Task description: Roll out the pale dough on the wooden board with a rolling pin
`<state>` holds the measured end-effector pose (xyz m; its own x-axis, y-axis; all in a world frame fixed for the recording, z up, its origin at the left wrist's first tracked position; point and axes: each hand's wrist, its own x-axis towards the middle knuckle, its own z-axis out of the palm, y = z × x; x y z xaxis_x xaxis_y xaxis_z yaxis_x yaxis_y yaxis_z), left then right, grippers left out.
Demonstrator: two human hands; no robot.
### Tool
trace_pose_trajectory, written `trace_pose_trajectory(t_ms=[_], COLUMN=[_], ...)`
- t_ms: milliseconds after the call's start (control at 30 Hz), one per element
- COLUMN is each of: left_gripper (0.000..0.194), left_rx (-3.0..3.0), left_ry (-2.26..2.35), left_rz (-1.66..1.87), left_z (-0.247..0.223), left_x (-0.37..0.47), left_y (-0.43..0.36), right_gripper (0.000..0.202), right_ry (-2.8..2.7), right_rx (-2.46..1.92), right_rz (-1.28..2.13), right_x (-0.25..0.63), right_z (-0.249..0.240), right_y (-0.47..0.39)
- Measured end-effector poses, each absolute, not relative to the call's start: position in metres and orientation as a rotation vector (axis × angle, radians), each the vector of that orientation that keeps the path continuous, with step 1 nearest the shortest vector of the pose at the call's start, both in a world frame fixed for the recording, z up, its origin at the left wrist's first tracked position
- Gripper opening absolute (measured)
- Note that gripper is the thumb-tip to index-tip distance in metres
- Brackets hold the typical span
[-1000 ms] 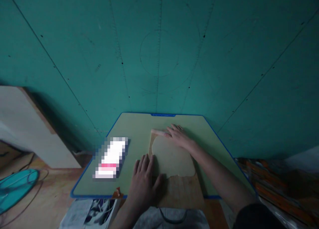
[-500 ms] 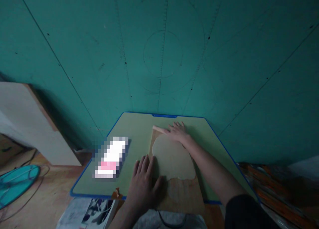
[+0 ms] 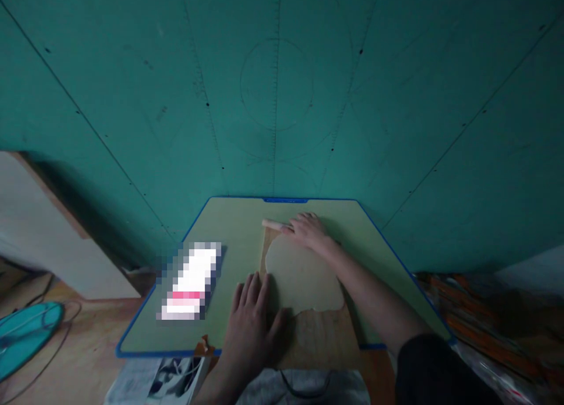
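Observation:
A flat, pale sheet of dough (image 3: 304,275) with an uneven near edge lies on a wooden board (image 3: 328,343). Across the board's far end rests a thin wooden rolling pin (image 3: 272,224), its left tip showing. My right hand (image 3: 307,230) is closed over the pin, and its palm and fingers hide the rest of it. At the board's left side, my left hand (image 3: 250,325) lies flat with fingers apart, the thumb over the board near the dough's lower left edge.
The board sits on a light green table (image 3: 235,234) with a blue rim. A blurred-out bright rectangle (image 3: 191,281) lies left on it. A green wall (image 3: 282,99) stands behind. A white panel (image 3: 57,234) leans at left, near a teal round object (image 3: 30,334) on the floor.
My right hand's fingers, stretched out before, have curled round the rolling pin. The left hand keeps its place by the board. The view has shifted slightly.

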<state>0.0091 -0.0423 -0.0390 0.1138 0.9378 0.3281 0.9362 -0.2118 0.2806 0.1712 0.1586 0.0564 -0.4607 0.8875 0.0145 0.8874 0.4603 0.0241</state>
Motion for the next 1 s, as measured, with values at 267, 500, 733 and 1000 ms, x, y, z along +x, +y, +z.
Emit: trace_pose_trajectory(t_ms=[267, 500, 733, 1000], left_gripper=[0.064, 0.069, 0.069, 0.054], left_rx=[2.318, 2.31, 2.386, 2.71], left_ry=[1.954, 1.926, 1.955, 1.909], left_rz=[0.672, 0.798, 0.99, 0.604], left_z=[-0.036, -0.038, -0.025, -0.003], left_x=[0.01, 0.01, 0.011, 0.029], left_y=[-0.041, -0.044, -0.041, -0.021], right_gripper=[0.047, 0.05, 0.045, 0.044], right_ry=[2.721, 3.136, 3.192, 3.195], right_rx=[1.612, 1.424, 1.458, 1.454], right_rz=[0.013, -0.029, -0.226, -0.2], right_x=[0.167, 0.183, 0.2, 0.24], right_z=[0.054, 0.031, 0.033, 0.026], right_y=[0.15, 0.065, 0.03, 0.026])
